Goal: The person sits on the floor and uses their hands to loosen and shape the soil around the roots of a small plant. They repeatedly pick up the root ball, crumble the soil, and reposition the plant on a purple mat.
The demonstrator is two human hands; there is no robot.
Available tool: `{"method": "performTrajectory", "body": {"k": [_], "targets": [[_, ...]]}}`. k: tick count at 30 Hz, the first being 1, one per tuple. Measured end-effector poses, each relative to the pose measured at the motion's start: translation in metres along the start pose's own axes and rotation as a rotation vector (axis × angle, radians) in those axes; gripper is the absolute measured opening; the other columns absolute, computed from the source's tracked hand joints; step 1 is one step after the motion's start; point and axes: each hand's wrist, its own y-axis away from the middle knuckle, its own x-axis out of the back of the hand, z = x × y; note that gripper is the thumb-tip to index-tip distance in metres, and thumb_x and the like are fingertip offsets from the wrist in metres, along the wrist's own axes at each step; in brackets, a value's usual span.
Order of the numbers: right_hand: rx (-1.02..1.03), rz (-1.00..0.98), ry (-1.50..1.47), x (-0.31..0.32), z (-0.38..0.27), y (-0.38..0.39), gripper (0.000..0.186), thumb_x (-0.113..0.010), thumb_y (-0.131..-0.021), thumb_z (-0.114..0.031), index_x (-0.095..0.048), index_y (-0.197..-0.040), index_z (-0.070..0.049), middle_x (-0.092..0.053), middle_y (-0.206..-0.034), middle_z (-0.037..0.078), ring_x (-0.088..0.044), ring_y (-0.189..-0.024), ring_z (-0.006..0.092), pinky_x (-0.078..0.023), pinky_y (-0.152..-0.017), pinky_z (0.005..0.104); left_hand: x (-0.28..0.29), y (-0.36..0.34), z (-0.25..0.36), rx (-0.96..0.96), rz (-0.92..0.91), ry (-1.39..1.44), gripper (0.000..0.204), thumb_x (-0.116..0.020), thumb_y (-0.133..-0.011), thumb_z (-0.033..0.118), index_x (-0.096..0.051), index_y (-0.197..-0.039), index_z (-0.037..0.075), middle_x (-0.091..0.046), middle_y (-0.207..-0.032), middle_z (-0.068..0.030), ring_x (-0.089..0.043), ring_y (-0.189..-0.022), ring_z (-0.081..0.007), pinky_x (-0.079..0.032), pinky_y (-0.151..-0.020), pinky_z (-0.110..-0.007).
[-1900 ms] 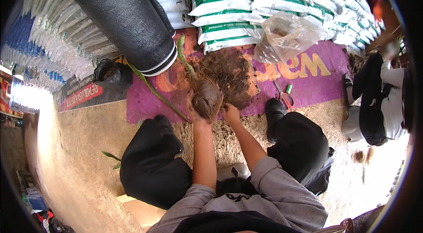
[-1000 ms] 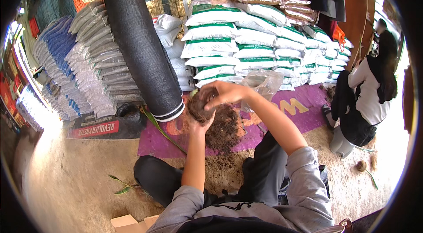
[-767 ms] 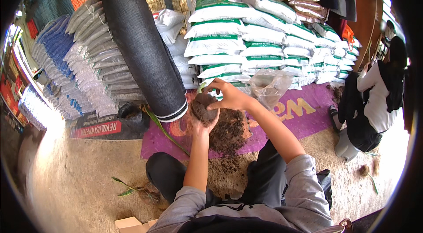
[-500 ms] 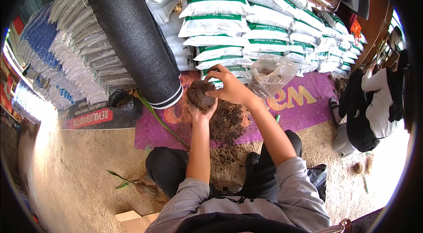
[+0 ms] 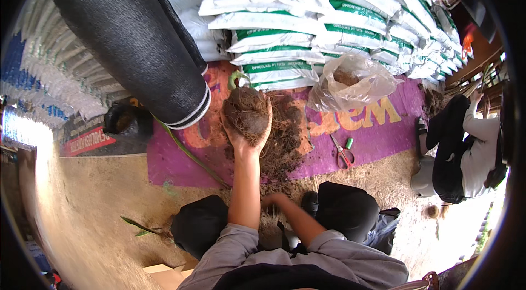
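A dark, rounded root ball [image 5: 246, 114] rests in my left hand [image 5: 238, 142], whose fingers curve up around its sides. Thin brown roots hang off it, and a bit of green plant [image 5: 236, 78] shows at its far end. My right hand [image 5: 275, 200] is low between my knees, smeared by motion; its fingers cannot be made out. Loose dark soil [image 5: 282, 153] lies heaped on the purple banner [image 5: 213, 166], just right of my left hand. Red-handled scissors [image 5: 344, 158] and a small green cylinder [image 5: 349, 143] lie farther right.
An open clear plastic bag [image 5: 350, 84] stands before stacked white-and-green sacks [image 5: 274, 43]. A large black roll [image 5: 126, 38] leans at left, near a black pot-like bag [image 5: 129, 120]. Long green leaves [image 5: 189, 150] lie on the banner. Another person [image 5: 466, 142] crouches at right.
My right hand has left the root ball and dropped toward my knees. The root ball now shows a green part at its far end. The scissors have come into sight.
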Motion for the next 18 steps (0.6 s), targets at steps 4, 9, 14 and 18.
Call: {"method": "performTrajectory", "body": {"k": [4,9,14,18], "targets": [[-0.190,-0.619,-0.002,-0.066,0.047,-0.040,0.038,-0.055,-0.085,-0.042,-0.065,-0.099,-0.008,-0.064,-0.101,0.012,-0.061,-0.093,0.0330,-0.046,-0.084,0.0527,0.012,-0.009,0.008,0.000,0.020,0.025,0.048,-0.055,-0.083,0.046,-0.057,-0.115,0.011,-0.056,-0.116,-0.0096,-0.052,-0.109,-0.0295,-0.039,-0.099,-0.045],[-0.320,-0.630,-0.014,-0.098,0.062,-0.025,0.039,-0.051,-0.088,-0.039,-0.062,-0.109,-0.009,-0.064,-0.106,0.011,-0.059,-0.101,0.0286,-0.046,-0.087,0.0477,0.008,-0.018,0.002,-0.042,0.050,0.006,0.056,-0.058,-0.081,0.047,-0.052,-0.117,0.004,-0.054,-0.113,-0.0156,-0.052,-0.106,-0.0319,-0.046,-0.093,-0.044],[-0.310,-0.801,-0.077,-0.150,0.110,-0.069,0.043,-0.046,-0.089,-0.044,-0.062,-0.110,-0.009,-0.064,-0.108,0.011,-0.058,-0.102,0.0281,-0.044,-0.089,0.0469,0.008,-0.013,0.008,-0.056,0.076,0.016,0.055,-0.059,-0.081,0.047,-0.052,-0.116,0.005,-0.054,-0.113,-0.0149,-0.052,-0.106,-0.0320,-0.046,-0.093,-0.043],[-0.219,-0.610,-0.090,-0.100,0.088,-0.076,0.050,-0.043,-0.089,-0.048,-0.061,-0.110,-0.006,-0.063,-0.110,0.012,-0.057,-0.104,0.0279,-0.043,-0.090,0.0450,0.018,-0.010,0.006,0.020,0.108,0.063,0.048,-0.055,-0.083,0.047,-0.055,-0.116,0.012,-0.055,-0.115,-0.0105,-0.051,-0.109,-0.0302,-0.042,-0.097,-0.044]]}}
